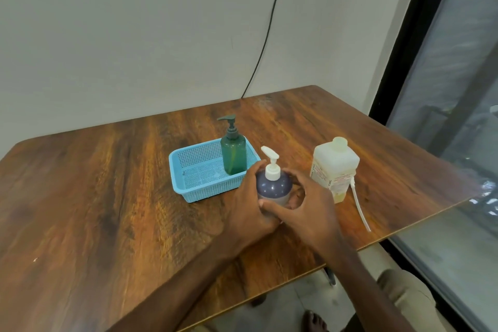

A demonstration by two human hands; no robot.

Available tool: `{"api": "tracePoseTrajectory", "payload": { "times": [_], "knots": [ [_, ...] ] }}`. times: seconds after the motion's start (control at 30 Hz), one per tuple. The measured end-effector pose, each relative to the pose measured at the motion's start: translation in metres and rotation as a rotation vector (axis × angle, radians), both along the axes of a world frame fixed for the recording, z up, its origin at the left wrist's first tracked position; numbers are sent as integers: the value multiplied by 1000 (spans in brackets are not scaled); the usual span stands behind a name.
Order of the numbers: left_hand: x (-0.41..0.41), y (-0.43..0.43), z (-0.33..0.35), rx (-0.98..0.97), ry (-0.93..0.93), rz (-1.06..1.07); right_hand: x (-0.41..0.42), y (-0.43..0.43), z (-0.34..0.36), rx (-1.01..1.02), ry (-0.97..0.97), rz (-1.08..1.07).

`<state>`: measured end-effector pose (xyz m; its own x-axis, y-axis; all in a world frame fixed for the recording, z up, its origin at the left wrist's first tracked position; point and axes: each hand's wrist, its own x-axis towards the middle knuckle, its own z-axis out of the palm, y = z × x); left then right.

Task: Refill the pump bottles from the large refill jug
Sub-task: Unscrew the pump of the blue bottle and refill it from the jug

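Observation:
A round dark blue pump bottle (273,186) with a white pump head stands on the wooden table (107,197), just in front of the basket's right corner. My left hand (249,210) grips its left side. My right hand (307,201) curls around its right side and front. A green pump bottle (234,155) stands upright in the right end of a blue mesh basket (204,171). The white refill jug (335,167), capped, stands to the right of my hands, apart from them.
A white tube (361,207) lies on the table from the jug toward the front right edge. A black cable (265,43) hangs down the wall behind. The table's right edge borders a glass window. My foot shows below the table.

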<state>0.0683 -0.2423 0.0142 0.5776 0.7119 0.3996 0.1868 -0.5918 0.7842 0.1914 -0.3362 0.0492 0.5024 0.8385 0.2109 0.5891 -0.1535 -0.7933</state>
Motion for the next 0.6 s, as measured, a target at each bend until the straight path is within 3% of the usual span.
{"api": "tracePoseTrajectory", "payload": {
  "times": [0.17, 0.6],
  "knots": [
    [3, 23, 6, -34, 0, -98, 13, -3, 20, 131, 97, 4],
    [-26, 50, 3, -64, -19, -219, -23, 29, 12, 321, 96, -76]
  ]
}}
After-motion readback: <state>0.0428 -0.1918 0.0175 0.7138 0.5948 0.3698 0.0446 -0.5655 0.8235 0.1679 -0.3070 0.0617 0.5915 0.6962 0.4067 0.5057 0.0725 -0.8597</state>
